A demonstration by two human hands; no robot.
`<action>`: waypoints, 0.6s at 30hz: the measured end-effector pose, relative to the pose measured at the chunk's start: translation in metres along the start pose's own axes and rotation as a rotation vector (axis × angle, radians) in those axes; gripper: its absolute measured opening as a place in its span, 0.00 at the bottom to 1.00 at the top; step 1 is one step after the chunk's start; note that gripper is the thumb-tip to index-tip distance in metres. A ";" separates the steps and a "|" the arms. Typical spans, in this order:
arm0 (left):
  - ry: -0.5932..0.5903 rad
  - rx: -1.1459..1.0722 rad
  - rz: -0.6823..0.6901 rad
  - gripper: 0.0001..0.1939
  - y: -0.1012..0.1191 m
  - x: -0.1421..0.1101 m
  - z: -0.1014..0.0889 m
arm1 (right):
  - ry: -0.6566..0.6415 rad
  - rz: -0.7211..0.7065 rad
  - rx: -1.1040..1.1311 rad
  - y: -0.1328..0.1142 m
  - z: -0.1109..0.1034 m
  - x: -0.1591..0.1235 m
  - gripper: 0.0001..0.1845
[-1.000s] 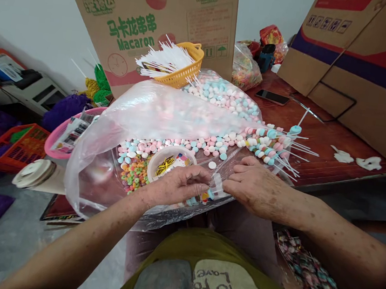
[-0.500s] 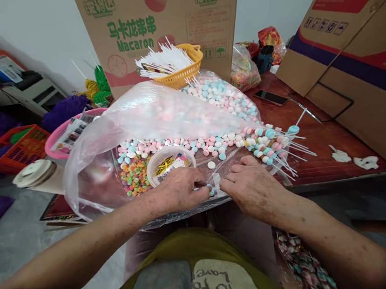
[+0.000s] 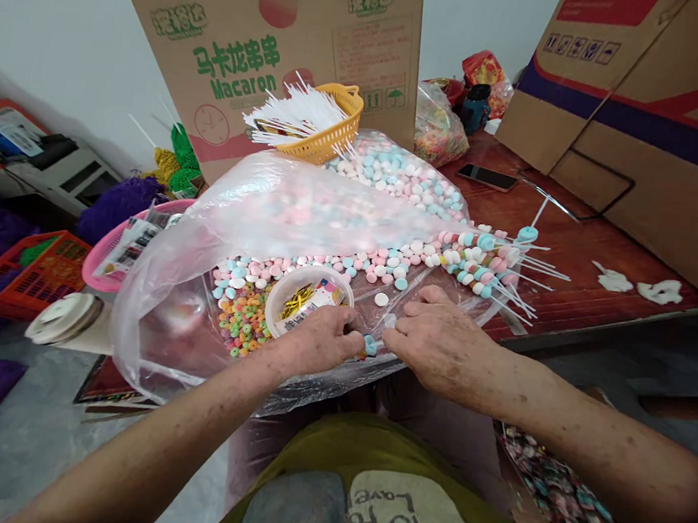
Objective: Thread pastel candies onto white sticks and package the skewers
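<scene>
My left hand (image 3: 321, 340) is closed in a pinch on a small light-blue candy (image 3: 370, 346) at the near edge of the plastic sheet. My right hand (image 3: 441, 339) is just to the right, fingers curled; whatever they grip is hidden. By its fingertips lies a small whitish piece (image 3: 390, 321), too blurred to name. A single white round candy (image 3: 381, 299) rests between the hands. Behind my left hand stands a white bowl (image 3: 273, 310) with gold twist ties (image 3: 297, 301) and printed slips. Colourful candy rings (image 3: 243, 321) lie left of it.
Pink, white and blue candies (image 3: 380, 261) spread under a clear plastic bag (image 3: 175, 274). Finished candy skewers (image 3: 482, 265) are piled at right. A yellow basket (image 3: 331, 142) holds white sticks. A phone (image 3: 487, 176) and large cardboard boxes (image 3: 361, 59) stand farther back.
My left hand has shifted slightly left, and more of the light-blue candy shows at its fingertips. My right hand has moved slightly left and down. The camera view has shifted a little.
</scene>
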State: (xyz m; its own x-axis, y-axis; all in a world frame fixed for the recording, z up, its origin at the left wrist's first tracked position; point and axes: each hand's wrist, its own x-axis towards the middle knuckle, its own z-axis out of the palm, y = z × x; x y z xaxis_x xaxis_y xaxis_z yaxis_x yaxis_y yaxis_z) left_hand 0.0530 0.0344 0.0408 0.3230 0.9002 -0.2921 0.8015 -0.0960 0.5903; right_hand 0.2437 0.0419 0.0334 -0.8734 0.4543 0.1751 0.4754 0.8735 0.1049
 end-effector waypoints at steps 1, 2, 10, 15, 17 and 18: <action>-0.002 -0.030 -0.010 0.05 0.000 0.001 0.002 | -0.005 -0.008 0.003 -0.002 0.001 0.002 0.05; 0.004 -0.051 -0.017 0.04 0.000 0.003 0.004 | -0.009 -0.017 0.007 -0.004 0.002 0.005 0.05; 0.159 -0.609 0.149 0.16 -0.017 -0.008 -0.021 | -0.061 0.052 0.231 0.016 0.013 0.002 0.09; -0.122 -0.188 0.223 0.27 -0.025 -0.028 -0.018 | -0.020 0.070 0.413 0.039 -0.007 -0.011 0.19; -0.161 -0.127 0.219 0.20 -0.024 -0.028 -0.009 | 0.004 0.053 0.406 0.041 -0.016 -0.012 0.19; -0.173 -0.145 0.213 0.18 -0.024 -0.027 -0.005 | 0.016 0.036 0.375 0.040 -0.019 -0.011 0.18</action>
State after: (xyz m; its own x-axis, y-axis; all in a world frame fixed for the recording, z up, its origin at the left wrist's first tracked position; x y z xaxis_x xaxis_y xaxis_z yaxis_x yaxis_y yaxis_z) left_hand 0.0227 0.0150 0.0386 0.5671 0.7793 -0.2666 0.6304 -0.2024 0.7494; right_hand 0.2743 0.0688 0.0547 -0.8534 0.4861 0.1881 0.4319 0.8615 -0.2670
